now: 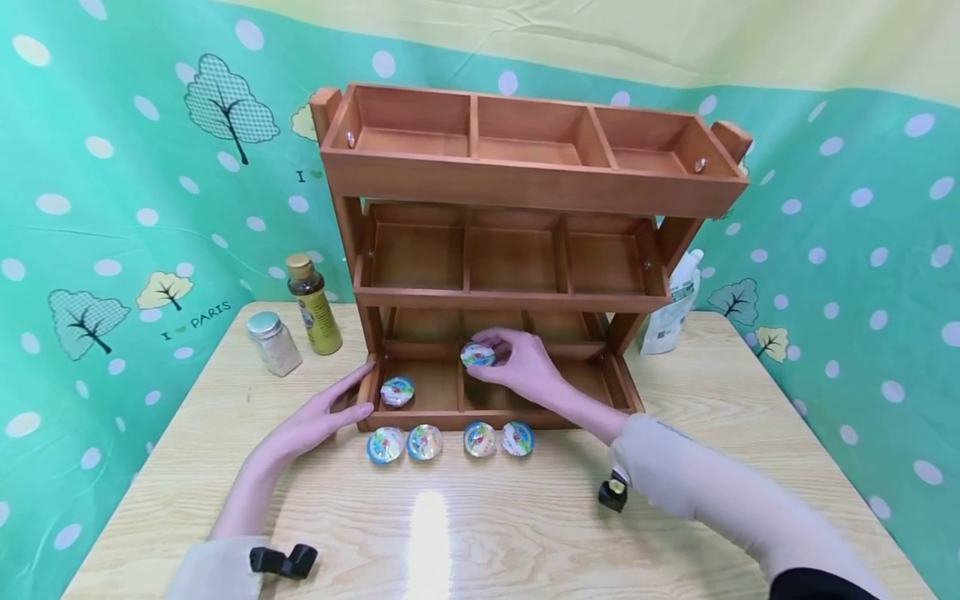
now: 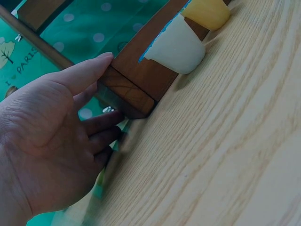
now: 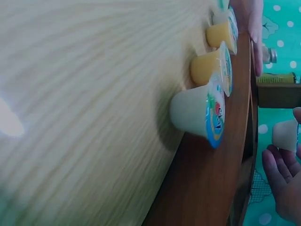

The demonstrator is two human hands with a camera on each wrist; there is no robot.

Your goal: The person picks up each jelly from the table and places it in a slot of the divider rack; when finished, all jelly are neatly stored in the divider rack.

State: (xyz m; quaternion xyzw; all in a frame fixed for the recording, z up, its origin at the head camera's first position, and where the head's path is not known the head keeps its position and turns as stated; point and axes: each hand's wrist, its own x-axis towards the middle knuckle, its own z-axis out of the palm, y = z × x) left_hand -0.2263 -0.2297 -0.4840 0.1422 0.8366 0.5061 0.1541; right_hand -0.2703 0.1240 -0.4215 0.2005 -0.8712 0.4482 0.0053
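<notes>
Four small plastic cups (image 1: 480, 439) with printed round lids stood on the pale wood-grain worktop (image 1: 540, 533), just before the brown three-tier wooden rack (image 1: 498, 297). The left hand (image 1: 318, 418), fingers loosely extended and gripping nothing, touched the rack's left end. The right hand (image 1: 525, 364) pinched a white lidded cup (image 1: 477, 355) above the rack's bottom tier; a similar cup (image 1: 397, 391) sat in that tier's leftmost compartment. Left of the rack stood a silver-capped clear jar (image 1: 276, 343) and a yellow-labelled dark bottle (image 1: 318, 310).

A white cup (image 3: 283, 135) with a printed lid (image 1: 477, 355), pinched by fingers (image 3: 273, 170), is at the brown rack's bottom tray (image 1: 555, 420).
</notes>
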